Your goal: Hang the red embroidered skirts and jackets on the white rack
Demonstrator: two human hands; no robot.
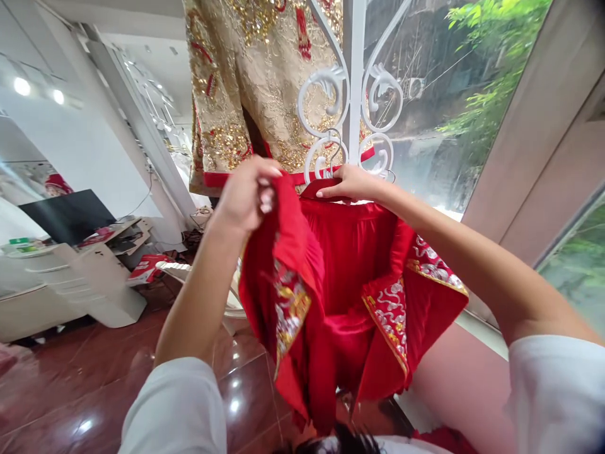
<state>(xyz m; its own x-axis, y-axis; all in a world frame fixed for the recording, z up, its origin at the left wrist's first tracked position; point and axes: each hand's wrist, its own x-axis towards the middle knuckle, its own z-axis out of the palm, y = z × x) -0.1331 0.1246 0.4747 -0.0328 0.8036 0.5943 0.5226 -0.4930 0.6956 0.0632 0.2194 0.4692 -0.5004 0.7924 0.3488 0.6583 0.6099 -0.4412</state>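
Note:
A red skirt [347, 252] with a gathered waist and silver-and-gold embroidered panels hangs spread open in front of me. My left hand [248, 192] is closed on the upper left edge of its red cloth, pulling it up and outward. My right hand [352, 184] grips the top of a dark red hanger [314, 188] at the skirt's waist, thumb laid along the bar. The metal hanger hook [336, 142] rises against the white scrolled metalwork [331, 82]; whether it is hooked on is unclear. Cloth covers the hanger's lower part.
A gold beaded garment [278, 94] with red trim hangs behind the metalwork. A window [425, 126] is at the right. On the left stand a white desk [108, 284] and a black monitor [69, 214]. A white chair [231, 299] is behind the skirt, on dark red floor tiles [189, 340].

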